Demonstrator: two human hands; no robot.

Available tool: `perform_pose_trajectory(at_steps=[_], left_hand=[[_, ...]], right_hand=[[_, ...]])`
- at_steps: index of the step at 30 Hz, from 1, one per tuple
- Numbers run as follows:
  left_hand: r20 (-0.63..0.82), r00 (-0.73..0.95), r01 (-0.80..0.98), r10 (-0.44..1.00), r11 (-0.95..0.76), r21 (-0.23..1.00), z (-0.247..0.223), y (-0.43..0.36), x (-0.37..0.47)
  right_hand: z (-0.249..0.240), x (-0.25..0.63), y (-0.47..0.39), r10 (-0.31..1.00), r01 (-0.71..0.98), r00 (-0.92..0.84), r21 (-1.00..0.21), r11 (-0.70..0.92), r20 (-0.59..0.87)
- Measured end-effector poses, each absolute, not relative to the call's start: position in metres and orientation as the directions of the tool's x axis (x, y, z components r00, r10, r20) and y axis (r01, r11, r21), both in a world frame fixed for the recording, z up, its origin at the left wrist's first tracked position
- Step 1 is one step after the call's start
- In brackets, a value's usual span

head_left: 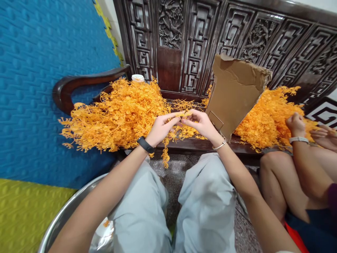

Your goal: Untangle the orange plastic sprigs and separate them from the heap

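Orange strand is pinched by left hand and right hand, held close together. Right heap is kinda blocked by cardboard; white tub is half-hidden by left heap.

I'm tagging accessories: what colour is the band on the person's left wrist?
The band is black, best seen in the head view.

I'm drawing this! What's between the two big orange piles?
In the head view: left hand and right hand holding an orange piece, more orange strands, and brown cardboard.
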State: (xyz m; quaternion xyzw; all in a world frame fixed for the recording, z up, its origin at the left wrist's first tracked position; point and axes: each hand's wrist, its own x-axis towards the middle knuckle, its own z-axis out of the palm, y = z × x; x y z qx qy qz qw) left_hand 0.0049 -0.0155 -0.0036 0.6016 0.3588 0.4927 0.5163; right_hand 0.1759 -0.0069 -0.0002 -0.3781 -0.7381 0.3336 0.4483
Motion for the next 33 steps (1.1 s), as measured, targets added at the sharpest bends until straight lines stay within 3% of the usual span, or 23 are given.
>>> perform_pose_trajectory(at_steps=[4, 9, 19, 24, 27, 33], left_hand=[[0.244, 0.217, -0.166, 0.945, -0.211, 0.963, -0.004, -0.014, 0.005], [0.117, 0.296, -0.291, 0.948, -0.027, 0.956, 0.001, -0.012, -0.001], [0.045, 0.464, -0.355, 0.885, 0.139, 0.924, 0.003, -0.012, -0.003], [0.002, 0.562, -0.42, 0.827, 0.283, 0.862, 0.006, -0.014, -0.002], [0.027, 0.596, -0.477, 0.803, 0.327, 0.815, 0.007, -0.015, 0.001], [0.176, 0.569, -0.579, 0.803, 0.239, 0.78, 0.002, -0.017, 0.006]], right_hand=[[0.0, 0.174, -0.006, 0.839, 0.184, -0.32, -0.84, 0.51, 0.44], [0.005, 0.169, -0.009, 0.852, 0.016, -0.336, -0.903, 0.43, 0.4], [0.003, 0.169, -0.007, 0.858, 0.065, -0.356, -0.907, 0.417, 0.369], [0.003, 0.17, -0.007, 0.811, -0.066, -0.471, -0.931, 0.359, 0.346], [0.002, 0.167, -0.007, 0.792, -0.133, -0.521, -0.947, 0.294, 0.319], [0.001, 0.156, -0.007, 0.724, -0.314, -0.615, -0.939, 0.139, 0.313]])
